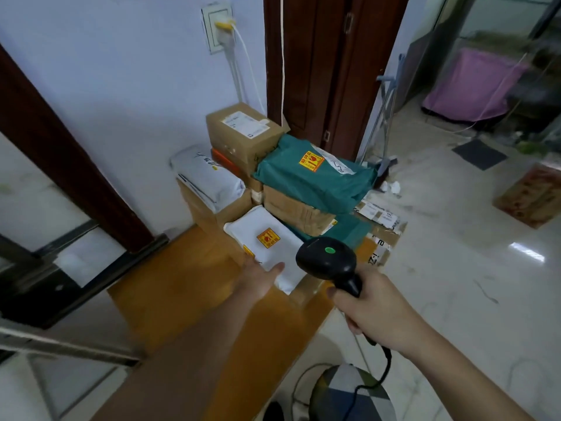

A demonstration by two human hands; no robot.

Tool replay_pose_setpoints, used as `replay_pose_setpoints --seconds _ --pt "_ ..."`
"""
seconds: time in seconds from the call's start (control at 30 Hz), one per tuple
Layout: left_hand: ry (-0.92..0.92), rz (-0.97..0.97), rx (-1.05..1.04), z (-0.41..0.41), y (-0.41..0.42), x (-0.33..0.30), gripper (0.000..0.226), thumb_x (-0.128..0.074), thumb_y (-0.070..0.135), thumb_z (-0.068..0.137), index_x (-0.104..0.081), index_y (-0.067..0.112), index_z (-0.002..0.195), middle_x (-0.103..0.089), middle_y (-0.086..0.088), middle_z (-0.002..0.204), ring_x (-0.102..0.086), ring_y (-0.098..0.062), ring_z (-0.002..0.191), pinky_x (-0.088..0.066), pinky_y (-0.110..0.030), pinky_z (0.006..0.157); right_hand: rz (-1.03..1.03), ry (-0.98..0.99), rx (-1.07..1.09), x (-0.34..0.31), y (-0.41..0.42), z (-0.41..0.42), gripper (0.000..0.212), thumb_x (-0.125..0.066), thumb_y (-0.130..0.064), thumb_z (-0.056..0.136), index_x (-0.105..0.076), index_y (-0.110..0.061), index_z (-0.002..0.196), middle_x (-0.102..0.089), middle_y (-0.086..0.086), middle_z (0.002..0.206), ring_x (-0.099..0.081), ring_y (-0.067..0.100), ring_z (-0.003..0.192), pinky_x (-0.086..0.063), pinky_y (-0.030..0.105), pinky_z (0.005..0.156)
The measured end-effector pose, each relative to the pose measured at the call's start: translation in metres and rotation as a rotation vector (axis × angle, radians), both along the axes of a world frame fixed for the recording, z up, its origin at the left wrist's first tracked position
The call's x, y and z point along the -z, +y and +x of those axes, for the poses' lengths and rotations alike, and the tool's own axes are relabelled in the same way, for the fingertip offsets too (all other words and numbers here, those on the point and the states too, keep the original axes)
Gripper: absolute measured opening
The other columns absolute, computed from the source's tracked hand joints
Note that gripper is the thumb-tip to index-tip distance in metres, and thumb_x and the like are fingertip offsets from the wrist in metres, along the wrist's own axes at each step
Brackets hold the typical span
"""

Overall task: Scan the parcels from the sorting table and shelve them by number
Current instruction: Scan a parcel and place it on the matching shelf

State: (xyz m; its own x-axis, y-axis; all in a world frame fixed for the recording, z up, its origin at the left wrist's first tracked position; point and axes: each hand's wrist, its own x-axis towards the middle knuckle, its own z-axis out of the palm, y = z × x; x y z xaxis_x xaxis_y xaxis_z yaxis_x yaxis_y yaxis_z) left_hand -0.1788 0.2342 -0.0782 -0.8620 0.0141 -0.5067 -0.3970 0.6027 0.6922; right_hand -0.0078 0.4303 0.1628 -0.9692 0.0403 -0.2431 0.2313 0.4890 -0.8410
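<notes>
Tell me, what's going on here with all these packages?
A person is scanning parcels. Their right hand grips a black barcode scanner, aimed toward a flat white parcel at the front of the wooden table. Their left hand rests on that parcel's near edge. Behind it sits a pile of cardboard boxes and a green bag parcel.

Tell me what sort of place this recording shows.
Probably a small parcel pickup point in a house-like room: labelled parcels piled on a wooden table, a barcode scanner gripped in the right hand, tiled floor beyond.
</notes>
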Motion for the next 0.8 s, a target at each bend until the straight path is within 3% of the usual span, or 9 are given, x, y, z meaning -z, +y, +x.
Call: replay_pose_setpoints --seconds 0.07,0.17,0.27,0.33,0.4,0.47,0.57,0.67,0.8 --pt "-0.112 0.106 -0.147 -0.001 0.012 -0.005 0.151 -0.067 0.105 0.033 -0.043 0.019 0.155 -0.058 -0.008 0.15 -0.061 -0.034 0.132 -0.051 -0.054 0.11 -0.01 -0.019 -0.017 0.004 0.008 -0.009 0.012 -0.065 -0.014 0.091 -0.059 -0.024 0.096 -0.057 -0.008 0.051 -0.056 0.006 0.045 -0.048 0.03 0.054" --pt "-0.21 0.109 -0.291 0.002 0.03 -0.018 0.122 -0.081 0.076 0.07 -0.028 0.018 0.164 -0.042 -0.013 0.163 -0.049 -0.039 0.143 -0.044 -0.053 0.117 -0.048 -0.052 -0.031 0.008 0.019 -0.02 0.012 -0.064 -0.012 0.092 -0.059 -0.02 0.1 -0.056 -0.004 0.049 -0.058 0.011 0.043 -0.049 0.028 0.048" --pt "-0.281 0.1 -0.336 -0.002 0.036 0.003 0.123 -0.076 0.085 0.065 -0.034 0.02 0.161 -0.052 -0.011 0.155 -0.054 -0.036 0.138 -0.048 -0.05 0.113 -0.076 -0.059 -0.042 0.011 0.027 -0.027 0.015 -0.064 -0.01 0.092 -0.06 -0.02 0.103 -0.057 -0.001 0.053 -0.06 0.014 0.044 -0.05 0.028 0.047" --pt "-0.319 0.095 -0.353 0.002 0.038 -0.001 0.123 -0.071 0.093 0.06 -0.042 0.019 0.155 -0.06 -0.011 0.146 -0.062 -0.033 0.128 -0.055 -0.046 0.105 -0.082 -0.074 -0.051 0.013 0.032 -0.032 0.015 -0.064 -0.01 0.092 -0.059 -0.021 0.102 -0.058 0.0 0.054 -0.06 0.015 0.045 -0.05 0.029 0.047" --pt "-0.362 0.106 -0.354 0.005 0.039 -0.015 0.096 -0.069 0.076 0.083 -0.046 0.014 0.152 -0.061 -0.015 0.144 -0.066 -0.032 0.123 -0.06 -0.036 0.088 -0.085 -0.074 -0.059 0.014 0.035 -0.037 0.014 -0.064 -0.009 0.092 -0.059 -0.02 0.099 -0.057 0.001 0.053 -0.059 0.015 0.043 -0.051 0.031 0.047" --pt "-0.379 0.068 -0.308 0.005 0.036 -0.022 0.082 -0.062 0.069 0.094 -0.049 0.011 0.151 -0.06 -0.016 0.146 -0.069 -0.025 0.113 -0.058 -0.027 0.065 -0.089 -0.071 -0.059 0.014 0.037 -0.041 0.013 -0.064 -0.008 0.092 -0.059 -0.019 0.096 -0.056 0.001 0.051 -0.058 0.015 0.042 -0.05 0.031 0.046" --pt "-0.389 0.015 -0.262 0.004 0.025 -0.021 0.089 -0.051 0.077 0.094 -0.053 0.008 0.151 -0.059 -0.014 0.149 -0.069 -0.017 0.11 -0.059 -0.02 0.064 -0.103 -0.07 -0.07 0.013 0.036 -0.045 0.011 -0.064 -0.009 0.091 -0.059 -0.019 0.094 -0.056 -0.001 0.048 -0.058 0.013 0.042 -0.049 0.027 0.047" --pt "-0.357 0.052 -0.32 0.009 0.021 -0.036 0.077 -0.059 0.07 0.095 -0.057 0.01 0.143 -0.067 -0.012 0.126 -0.065 -0.016 0.083 -0.051 -0.019 0.044 -0.115 -0.077 -0.106 0.012 0.032 -0.046 0.015 -0.064 -0.011 0.092 -0.059 -0.025 0.093 -0.056 -0.003 0.048 -0.058 0.014 0.042 -0.048 0.025 0.047" --pt "-0.213 0.196 -0.548 0.013 0.017 -0.057 0.062 -0.079 0.048 0.087 -0.053 0.014 0.131 -0.061 -0.005 0.113 -0.064 -0.026 0.102 -0.061 -0.036 0.069 -0.156 -0.092 -0.13 0.007 0.029 -0.046 0.017 -0.064 -0.01 0.092 -0.059 -0.026 0.092 -0.054 -0.002 0.052 -0.057 0.016 0.046 -0.048 0.024 0.048"
